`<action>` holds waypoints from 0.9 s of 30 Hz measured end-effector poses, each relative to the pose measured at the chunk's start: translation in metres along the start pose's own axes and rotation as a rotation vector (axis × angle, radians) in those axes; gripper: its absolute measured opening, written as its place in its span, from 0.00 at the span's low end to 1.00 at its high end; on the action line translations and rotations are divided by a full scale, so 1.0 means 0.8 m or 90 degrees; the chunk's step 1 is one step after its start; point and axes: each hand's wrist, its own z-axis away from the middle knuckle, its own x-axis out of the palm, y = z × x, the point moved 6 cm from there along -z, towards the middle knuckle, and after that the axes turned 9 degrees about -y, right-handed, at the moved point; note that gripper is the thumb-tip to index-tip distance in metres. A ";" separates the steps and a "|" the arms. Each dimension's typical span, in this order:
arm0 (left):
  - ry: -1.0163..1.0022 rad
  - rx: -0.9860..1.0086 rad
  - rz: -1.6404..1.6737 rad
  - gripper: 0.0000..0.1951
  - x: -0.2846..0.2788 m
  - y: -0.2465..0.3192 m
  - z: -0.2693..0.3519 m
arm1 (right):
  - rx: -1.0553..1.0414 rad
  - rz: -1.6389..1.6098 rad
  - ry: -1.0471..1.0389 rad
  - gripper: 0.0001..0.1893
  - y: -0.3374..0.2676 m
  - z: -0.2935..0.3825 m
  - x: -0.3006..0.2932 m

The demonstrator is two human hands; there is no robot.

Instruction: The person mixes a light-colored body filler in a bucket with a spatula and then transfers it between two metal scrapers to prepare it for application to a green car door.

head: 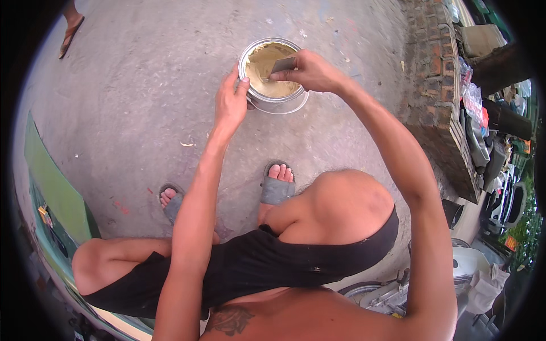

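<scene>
A round metal can stands on the concrete floor ahead of me, its top off and a wire handle hanging by its side. Thick tan paste, like putty or body filler, coats its inside. My left hand grips the can's left side, thumb over the rim. Between the thumb and fingers of my right hand is a flat grey scraper, held inside the can's mouth. Its lower edge is at the paste; my fingers partly hide it.
A low brick wall runs along the right, with plastic bags and clutter beyond it. A green panel stands at left. Behind me on the right is a motorbike. Another person's sandalled foot shows at upper left.
</scene>
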 end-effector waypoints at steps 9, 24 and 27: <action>-0.160 -0.005 -0.078 0.23 -0.046 0.040 -0.056 | 0.011 0.004 0.149 0.16 -0.027 0.007 -0.087; -0.047 0.144 -0.126 0.20 -0.046 0.034 -0.068 | 0.078 -0.013 0.093 0.25 -0.015 0.025 -0.090; -0.178 0.078 -0.123 0.22 -0.065 0.061 -0.101 | 0.037 0.068 0.159 0.23 -0.029 -0.008 -0.090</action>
